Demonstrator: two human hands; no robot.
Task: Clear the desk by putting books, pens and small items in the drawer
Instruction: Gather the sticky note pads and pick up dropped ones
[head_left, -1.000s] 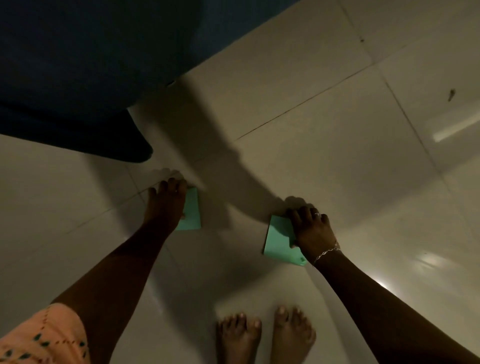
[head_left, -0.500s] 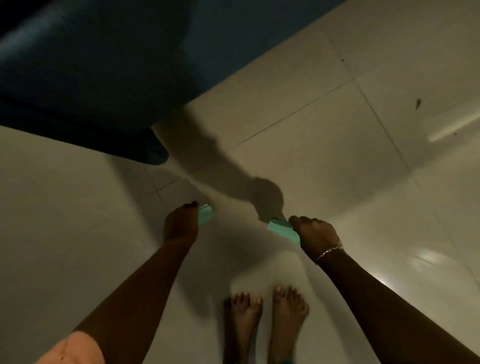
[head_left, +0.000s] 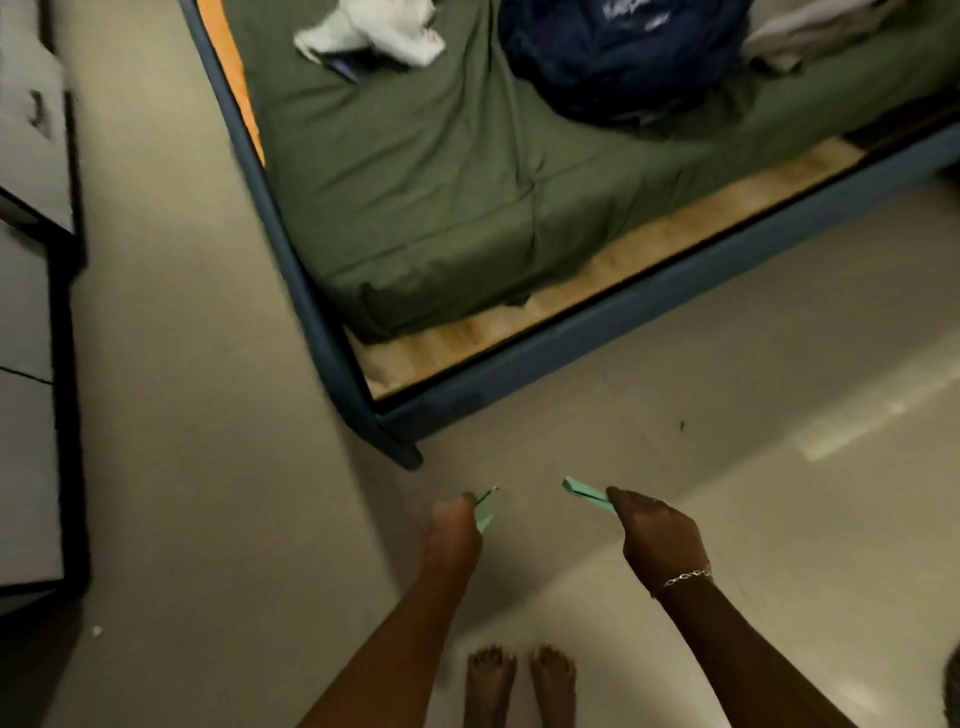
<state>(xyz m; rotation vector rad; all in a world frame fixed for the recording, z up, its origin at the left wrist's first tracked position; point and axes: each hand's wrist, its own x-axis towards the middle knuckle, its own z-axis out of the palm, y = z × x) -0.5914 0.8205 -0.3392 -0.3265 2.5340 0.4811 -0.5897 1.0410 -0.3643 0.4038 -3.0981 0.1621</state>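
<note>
Two thin mint-green pieces, one pinched in each hand, held above pale tiled floor (head_left: 208, 467) near bed corner (head_left: 400, 452). Left hand (head_left: 449, 535) closed on left green piece (head_left: 485, 512); right hand (head_left: 660, 540), bracelet at wrist, closed on right green piece (head_left: 587, 493). Bare feet below. Grey cabinet (head_left: 31, 312) far left, possibly drawers. Advice: keep both pinches firm, turn toward drawer, carry flat.

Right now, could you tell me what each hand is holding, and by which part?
Each holds a thin green piece by one end: the left hand its piece, the right hand its piece.
</note>
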